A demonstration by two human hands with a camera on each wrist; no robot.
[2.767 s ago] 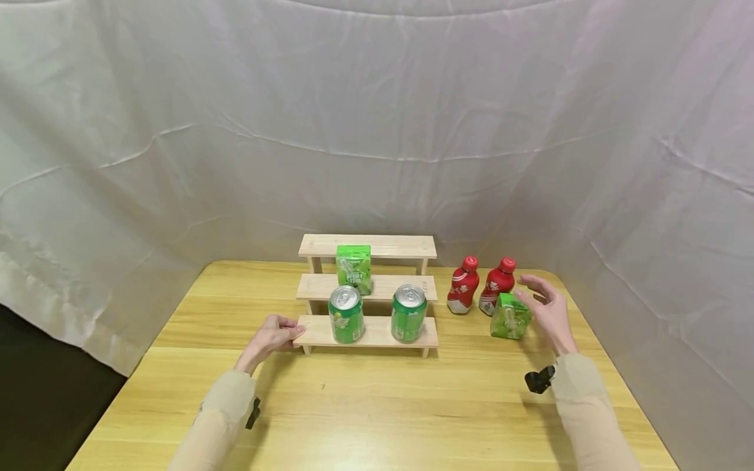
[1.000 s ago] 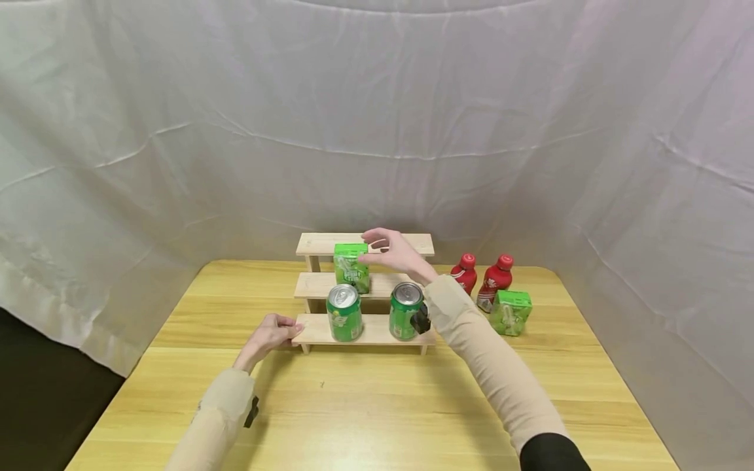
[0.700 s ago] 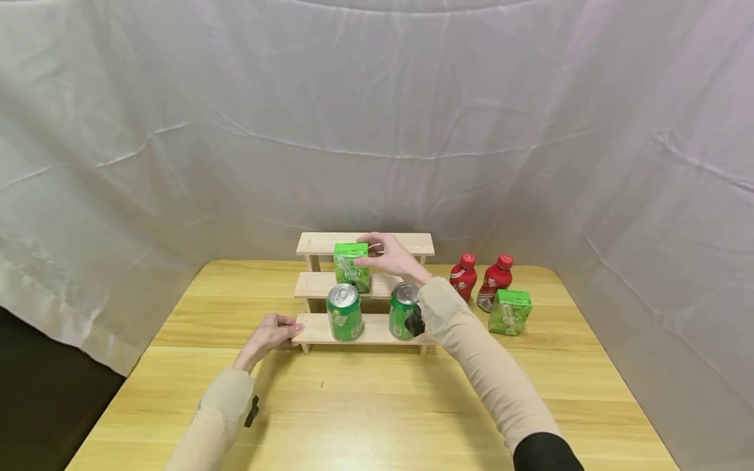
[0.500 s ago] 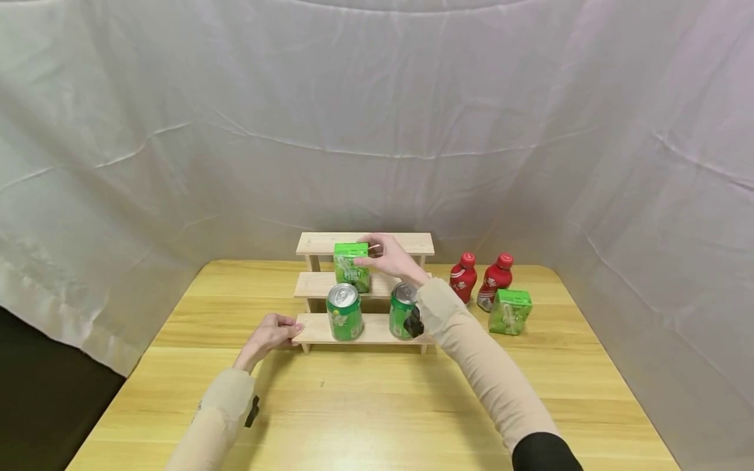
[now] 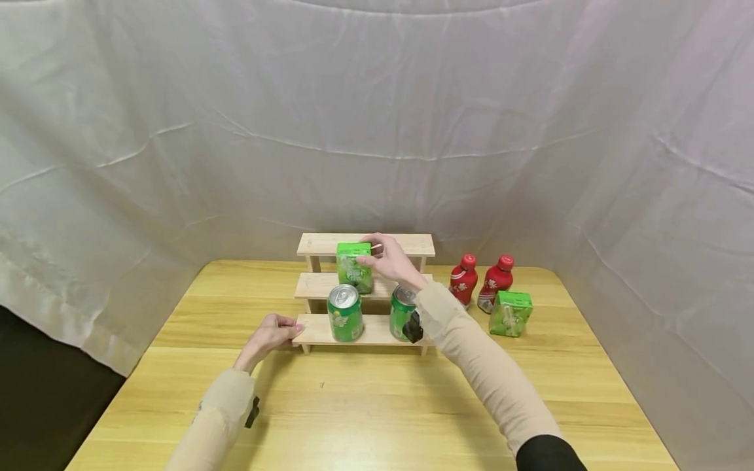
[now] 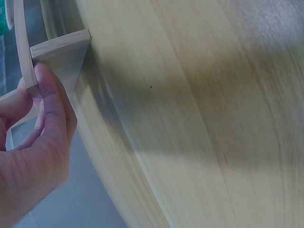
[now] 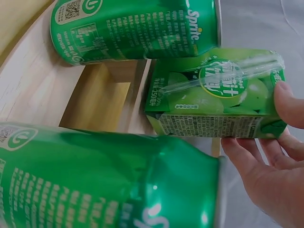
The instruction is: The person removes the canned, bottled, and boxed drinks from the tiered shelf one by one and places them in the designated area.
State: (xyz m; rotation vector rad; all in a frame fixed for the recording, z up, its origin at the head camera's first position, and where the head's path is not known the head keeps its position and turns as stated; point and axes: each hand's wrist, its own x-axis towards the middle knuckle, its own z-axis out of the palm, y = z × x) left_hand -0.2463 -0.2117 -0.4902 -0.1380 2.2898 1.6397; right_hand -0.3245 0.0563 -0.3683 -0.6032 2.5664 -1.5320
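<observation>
A green juice box [image 5: 354,269] with a wrapped straw stands on the middle step of a pale wooden three-step stand [image 5: 377,329]. My right hand [image 5: 393,261] grips its upper part, thumb on the front and fingers behind, as the right wrist view shows with the juice box [image 7: 218,90]. At the left end of the lowest step, my left hand [image 5: 272,337] pinches the board between thumb and fingers. On that step stand two green Sprite cans, the left can [image 5: 345,317] in full view and the right can [image 5: 400,314] partly hidden by my right wrist.
Right of the stand, two red bottles, a left bottle [image 5: 463,281] and a right bottle [image 5: 495,284], stand on the wooden table [image 5: 365,405]. A second green juice box [image 5: 510,314] stands before them. Grey curtain [image 5: 377,131] encloses the back and sides.
My right hand has come from beside the second juice box to the one on the middle step and taken hold of it. That box has shifted slightly right. My left hand stays put.
</observation>
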